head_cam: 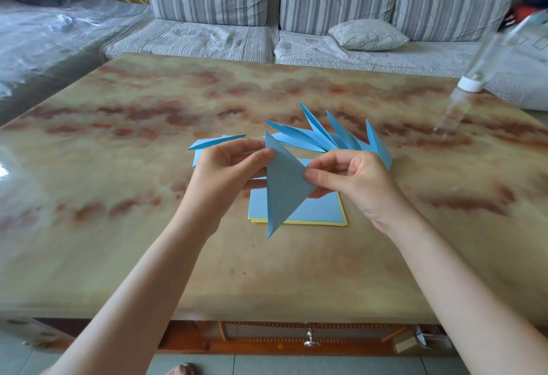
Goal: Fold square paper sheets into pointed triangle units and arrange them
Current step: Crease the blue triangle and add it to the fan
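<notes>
I hold a blue folded paper triangle (283, 187) in the air above the table, its long point hanging down toward me. My left hand (228, 167) pinches its upper left edge between thumb and fingers. My right hand (353, 177) pinches its right corner. Directly beneath lies a stack of square sheets (320, 211), blue on top with yellow edges showing below. Behind my hands, several finished blue pointed units (314, 137) lie fanned out on the table with their tips pointing away from me; one more unit (216, 141) lies to the left.
The marbled tabletop (118, 196) stretches wide around the paper. A clear plastic bottle with a white cap (471, 83) stands at the far right edge. A grey striped sofa (267, 18) with a small pillow runs behind the table. A drawer with a metal knob (311, 340) sits under the near edge.
</notes>
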A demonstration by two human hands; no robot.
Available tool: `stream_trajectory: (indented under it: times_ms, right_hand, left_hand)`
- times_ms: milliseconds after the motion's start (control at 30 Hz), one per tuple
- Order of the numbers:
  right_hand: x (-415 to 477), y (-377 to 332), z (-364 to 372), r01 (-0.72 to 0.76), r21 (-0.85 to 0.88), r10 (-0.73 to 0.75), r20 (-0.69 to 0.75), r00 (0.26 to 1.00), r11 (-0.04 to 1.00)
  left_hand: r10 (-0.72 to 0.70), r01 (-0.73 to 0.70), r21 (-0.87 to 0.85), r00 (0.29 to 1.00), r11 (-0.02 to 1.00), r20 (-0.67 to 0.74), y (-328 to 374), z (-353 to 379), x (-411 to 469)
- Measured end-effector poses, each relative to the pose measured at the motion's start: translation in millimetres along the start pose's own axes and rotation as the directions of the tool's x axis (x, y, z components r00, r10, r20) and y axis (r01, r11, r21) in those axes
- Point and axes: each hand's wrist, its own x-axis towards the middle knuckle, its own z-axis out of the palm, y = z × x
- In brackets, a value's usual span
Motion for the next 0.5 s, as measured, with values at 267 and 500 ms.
stream_trajectory:
  times_ms: [267, 500]
  right_hand:
    - [-1.2, -1.6, 1.2, -0.003, -0.028, 0.003, 0.017, 1.000, 1.000]
    - [0.2, -0.3, 3.6, -0.039, -0.007, 0.039, -0.042, 0.998, 0.999]
  left_hand:
    - [0.045, -0.050, -0.070, 0.997, 0.996, -0.070, 3.0, 1.6, -1.9]
    - [0.055, -0.077, -0.146, 0.987, 0.986, -0.152, 0.8, 7.5, -3.3]
